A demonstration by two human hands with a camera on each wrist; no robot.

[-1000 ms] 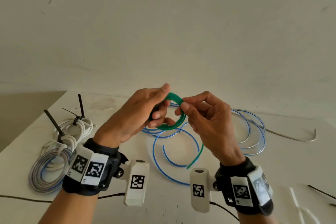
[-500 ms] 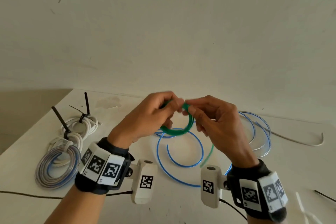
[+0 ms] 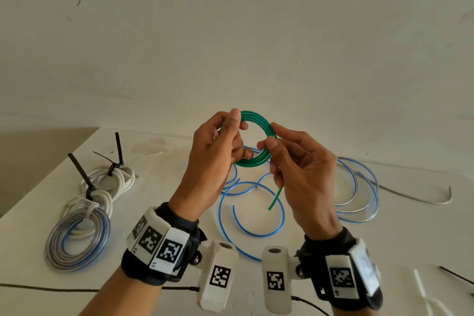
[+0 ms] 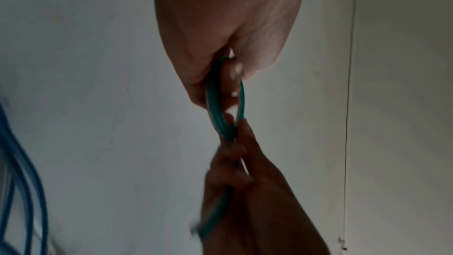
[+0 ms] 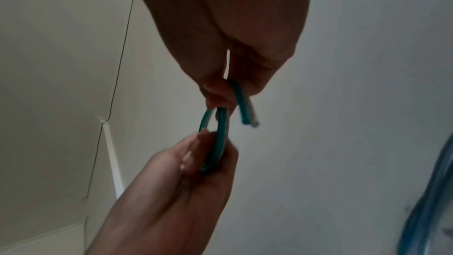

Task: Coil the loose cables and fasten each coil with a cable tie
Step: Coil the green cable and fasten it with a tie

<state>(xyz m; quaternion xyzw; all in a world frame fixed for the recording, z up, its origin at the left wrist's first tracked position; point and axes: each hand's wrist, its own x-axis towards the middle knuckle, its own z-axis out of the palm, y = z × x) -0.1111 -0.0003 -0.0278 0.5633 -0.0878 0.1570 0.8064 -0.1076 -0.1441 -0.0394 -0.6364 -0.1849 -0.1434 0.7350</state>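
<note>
Off to the left of the left hand's grip, tied white coils lie on the surface, out of the way. That grip pinches the green coil shut so its loops cannot spring apart. The right hand pinches the coil's far side, its free tail hanging below, probably steering the last turn. Loose blue cable waits beneath both grips.

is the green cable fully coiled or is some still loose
Nearly coiled. The green cable forms a ring of several loops held between the left hand and right hand, but a short tail end hangs free below the right hand.
</note>
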